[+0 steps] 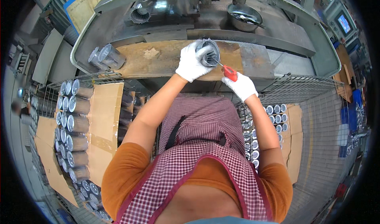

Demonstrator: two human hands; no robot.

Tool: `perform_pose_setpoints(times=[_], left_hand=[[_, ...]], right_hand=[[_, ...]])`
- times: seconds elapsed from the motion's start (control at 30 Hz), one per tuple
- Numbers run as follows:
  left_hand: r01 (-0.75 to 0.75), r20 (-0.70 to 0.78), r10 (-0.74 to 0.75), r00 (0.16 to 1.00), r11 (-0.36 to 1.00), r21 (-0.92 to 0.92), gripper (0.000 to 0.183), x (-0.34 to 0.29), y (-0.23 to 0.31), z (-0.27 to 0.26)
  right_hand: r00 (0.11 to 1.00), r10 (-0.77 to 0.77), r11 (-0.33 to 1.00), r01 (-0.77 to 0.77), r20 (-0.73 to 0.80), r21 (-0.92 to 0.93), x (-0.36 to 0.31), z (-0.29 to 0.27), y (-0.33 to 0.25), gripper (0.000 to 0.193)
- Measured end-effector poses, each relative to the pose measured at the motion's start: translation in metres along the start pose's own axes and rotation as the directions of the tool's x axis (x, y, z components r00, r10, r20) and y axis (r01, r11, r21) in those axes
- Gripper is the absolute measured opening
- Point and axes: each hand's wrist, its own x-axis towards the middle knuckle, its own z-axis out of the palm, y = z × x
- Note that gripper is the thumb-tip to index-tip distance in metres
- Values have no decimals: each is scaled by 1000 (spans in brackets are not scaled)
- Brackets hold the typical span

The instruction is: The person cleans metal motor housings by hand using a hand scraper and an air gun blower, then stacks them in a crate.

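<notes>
My gloved left hand [194, 61] is closed around a round grey metal housing with inner fins [211, 52], tilted so that its hollow end faces me. It is held over the wooden board [162, 58] at the front of the bench. My gloved right hand [241, 87] grips a red-handled tool [229, 72], which looks like a screwdriver. Its thin metal shaft reaches up to the housing's near rim; whether the tip touches the metal is too small to tell. Two similar metal cylinders [111, 56] stand at the board's left end.
A metal bowl [244, 17] with loose tools sits at the back right of the bench. Another finned part [140, 15] lies at the back left. Wire baskets flank me: stacked cylinders [77, 123] and cardboard [103, 117] on the left, more cylinders [277, 119] on the right.
</notes>
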Motion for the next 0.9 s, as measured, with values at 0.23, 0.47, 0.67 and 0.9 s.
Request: perform_pose_setpoints(times=[0.23,0.47,0.67,0.9], left_hand=[[-12,-7,12,1000,1000,12,64,0,-2,5],[-5,-157,0,988,999,-34,70,-16,-12,6],[473,-204,-525,826,843,-254,74,-31,-41,7],[707,-86,-758,646,637,-306,71,-22,-48,-10]], right_hand=[[999,-12,1000,12,30,13,0,3,6,57],[989,-92,948,51,118,313,-2,4,-17,57],[977,33,995,-14,-209,94,5,-53,18,61],[472,304,948,-63,-827,312,5,-175,158,58]])
